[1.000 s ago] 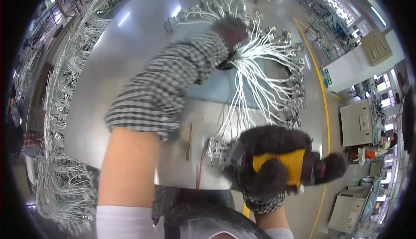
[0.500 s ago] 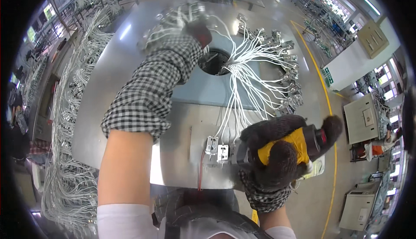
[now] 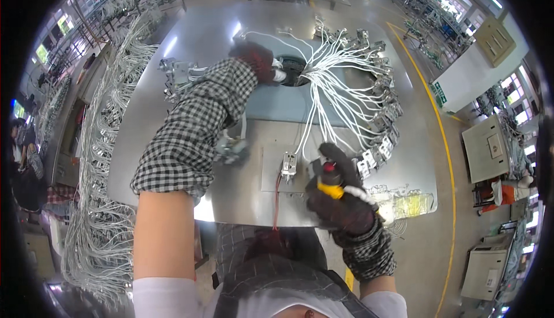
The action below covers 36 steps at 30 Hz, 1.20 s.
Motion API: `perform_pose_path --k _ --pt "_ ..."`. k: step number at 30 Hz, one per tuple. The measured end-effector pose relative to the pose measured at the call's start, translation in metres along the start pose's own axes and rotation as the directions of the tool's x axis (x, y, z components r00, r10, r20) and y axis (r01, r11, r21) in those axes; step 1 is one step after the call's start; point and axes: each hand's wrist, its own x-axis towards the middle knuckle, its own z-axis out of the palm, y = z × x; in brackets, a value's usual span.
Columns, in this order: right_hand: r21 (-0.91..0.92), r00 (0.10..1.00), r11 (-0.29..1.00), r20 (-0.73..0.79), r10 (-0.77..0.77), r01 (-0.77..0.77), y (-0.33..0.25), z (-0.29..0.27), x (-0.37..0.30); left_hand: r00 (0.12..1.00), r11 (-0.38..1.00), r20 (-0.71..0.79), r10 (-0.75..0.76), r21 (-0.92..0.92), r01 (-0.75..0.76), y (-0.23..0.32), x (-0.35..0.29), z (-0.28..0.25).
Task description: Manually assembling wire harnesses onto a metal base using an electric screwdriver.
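At the left rim of the round hole (image 3: 291, 71) in the table, my left hand (image 3: 257, 61), in a dark glove and checked sleeve, is closed around a bundle of white cables (image 3: 279, 75). Metal connector boxes (image 3: 173, 78) on cable ends show left of that forearm, and blurred metal boxes (image 3: 232, 149) hang below it. My right hand (image 3: 346, 205), also gloved, grips a black-and-yellow handheld tool (image 3: 330, 186) with a red part on top. A single connector box (image 3: 289, 164) with a red wire sits just left of the tool.
White cables (image 3: 332, 75) fan right from the hole to several metal boxes (image 3: 389, 110) in an arc on the steel table (image 3: 231, 202). A yellowish clear pack (image 3: 412, 204) lies at the right corner. Long cable bundles (image 3: 95, 202) hang at the left.
My left hand has come down to the hole's edge, and the left group of cables has spread and swung downward. My right hand has turned the tool more upright and shifted slightly left.
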Motion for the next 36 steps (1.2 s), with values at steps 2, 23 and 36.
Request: perform_pose_path --k 2,23,36 --pt "-0.023 0.997 0.999 -0.067 -0.034 0.033 -0.004 -0.015 -0.003 1.000 0.999 -0.001 0.017 -0.027 -0.017 0.004 -0.005 -0.004" --pt "-0.168 0.692 0.773 -0.360 -0.626 0.611 -0.097 -0.012 0.063 0.758 0.745 -0.154 0.634 0.383 -0.546 0.062 -0.203 0.037" --pt "0.070 0.787 0.867 -0.459 -0.412 0.494 -0.067 0.002 0.096 0.969 0.407 -0.149 -0.196 -0.912 -0.058 0.084 -0.227 0.052"
